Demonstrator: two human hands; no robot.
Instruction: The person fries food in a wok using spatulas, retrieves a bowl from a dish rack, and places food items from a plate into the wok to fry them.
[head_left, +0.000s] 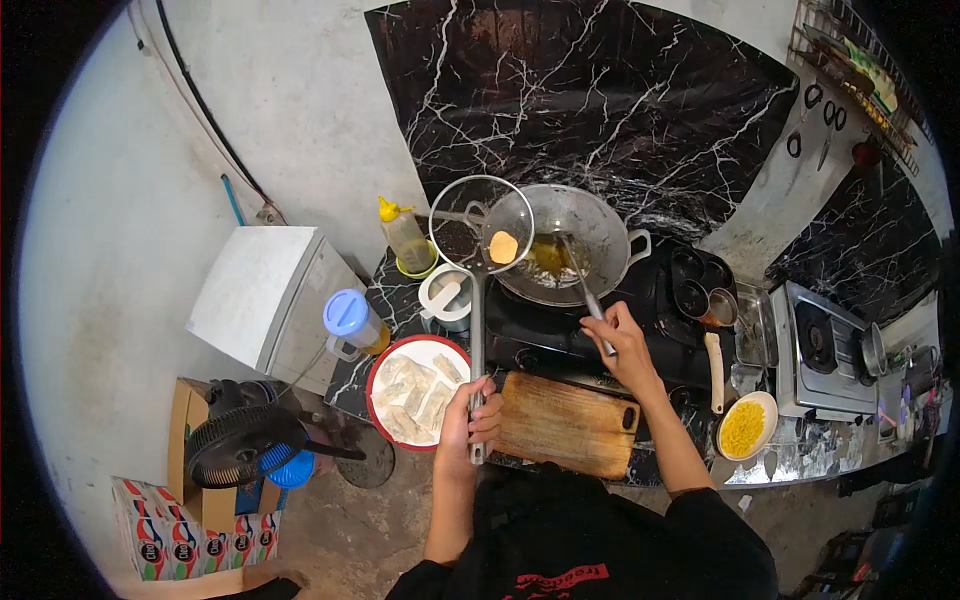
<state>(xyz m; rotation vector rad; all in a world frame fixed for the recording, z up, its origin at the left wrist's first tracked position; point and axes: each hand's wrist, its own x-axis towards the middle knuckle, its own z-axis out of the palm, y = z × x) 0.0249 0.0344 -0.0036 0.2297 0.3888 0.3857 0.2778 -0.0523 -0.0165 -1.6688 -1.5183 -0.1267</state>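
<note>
My left hand (470,420) is wrapped round the long handle of a round wire strainer (478,330). A single orange-yellow piece (503,247) lies in the strainer, which is held up over the left side of a large metal wok (600,215). The wok rests on a black stove (545,345) and has oil (550,258) at its bottom. My right hand (620,345) grips the handle of a metal utensil (591,298), whose far end reaches into the oil; its tip is hard to make out.
A red-rimmed plate (372,393) of pale wrapped pieces and a wooden board (560,425) lie nearest me. Left stand a blue-lidded pitcher (347,315), a white-lidded jar (446,296) and a yellow-capped bottle (404,238). Right are a yellow-filled bowl (743,428), small pans (705,300) and another stove (825,350).
</note>
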